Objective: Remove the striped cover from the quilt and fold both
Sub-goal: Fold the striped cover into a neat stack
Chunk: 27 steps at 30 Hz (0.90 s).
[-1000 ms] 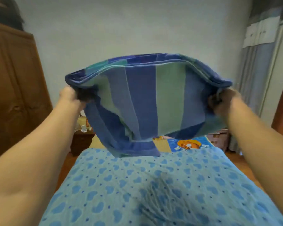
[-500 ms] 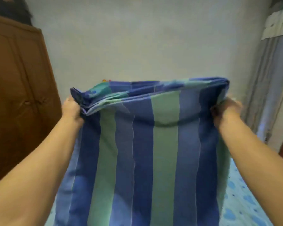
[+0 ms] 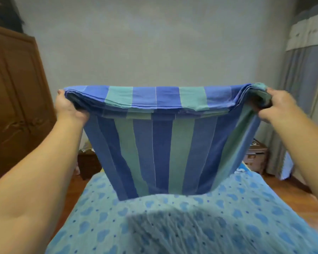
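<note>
Presently, the striped cover (image 3: 162, 143) hangs in the air over the bed, already doubled into several layers, its lower end just meeting the heart-print bedsheet (image 3: 228, 208). The left hand (image 3: 68, 109) grips one top corner, fingers curled under the stacked edges; the right hand (image 3: 277, 107) pinches the other likewise. Risk noted: the layers at the top edge sit stepped, not flush, so a slackened grip on either side could let inner plies slide out and spoil the fold. Lowering unevenly would likely skew the stripes. The quilt itself I cannot identify from here.
</note>
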Each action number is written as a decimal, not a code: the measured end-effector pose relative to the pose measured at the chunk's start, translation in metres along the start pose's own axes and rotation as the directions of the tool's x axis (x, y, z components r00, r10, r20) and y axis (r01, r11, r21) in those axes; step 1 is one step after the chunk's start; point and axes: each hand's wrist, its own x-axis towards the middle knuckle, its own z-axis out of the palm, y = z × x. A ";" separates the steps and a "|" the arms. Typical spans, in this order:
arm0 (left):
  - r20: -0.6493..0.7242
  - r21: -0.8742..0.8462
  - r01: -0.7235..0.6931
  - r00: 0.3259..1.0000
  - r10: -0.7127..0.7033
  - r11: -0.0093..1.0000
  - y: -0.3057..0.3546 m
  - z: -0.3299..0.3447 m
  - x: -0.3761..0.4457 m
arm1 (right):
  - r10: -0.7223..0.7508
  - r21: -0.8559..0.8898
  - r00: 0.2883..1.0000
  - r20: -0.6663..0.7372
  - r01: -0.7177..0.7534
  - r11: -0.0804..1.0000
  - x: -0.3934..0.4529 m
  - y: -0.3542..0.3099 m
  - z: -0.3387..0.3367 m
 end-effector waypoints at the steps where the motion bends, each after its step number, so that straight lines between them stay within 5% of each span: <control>1: -0.034 -0.027 0.018 0.999 -0.019 0.999 -0.004 -0.014 -0.011 | 0.037 -0.018 0.999 0.015 -0.037 0.999 -0.005 0.002 -0.013; 5: -0.244 0.034 0.104 0.965 -0.093 0.994 -0.026 -0.110 -0.075 | 0.141 -0.349 0.989 -0.044 -0.147 0.925 -0.028 0.042 -0.100; 10: -0.466 0.249 0.458 0.829 -0.309 0.853 -0.053 -0.290 -0.201 | 0.286 -0.641 0.903 -0.320 -0.429 0.636 -0.074 0.138 -0.276; 14: -0.782 0.356 0.846 0.502 -0.369 0.397 -0.073 -0.419 -0.321 | 0.339 -0.666 0.804 -0.489 -0.595 0.450 -0.146 0.195 -0.416; 17: -0.884 0.313 0.947 0.320 -0.340 0.079 -0.095 -0.456 -0.420 | 0.422 -0.622 0.679 -0.601 -0.729 0.286 -0.208 0.220 -0.502; 22: -0.865 0.498 0.786 0.477 -0.154 -0.367 -0.116 -0.474 -0.509 | 0.519 -0.504 0.484 -0.704 -0.856 0.115 -0.271 0.234 -0.587; 25: -0.841 0.540 0.785 0.512 -0.173 -0.305 -0.107 -0.474 -0.520 | 0.514 -0.463 0.497 -0.699 -0.863 0.204 -0.282 0.229 -0.593; 27: -0.829 0.542 0.833 0.510 -0.228 -0.108 -0.097 -0.470 -0.519 | 0.460 -0.442 0.560 -0.689 -0.827 0.346 -0.288 0.217 -0.588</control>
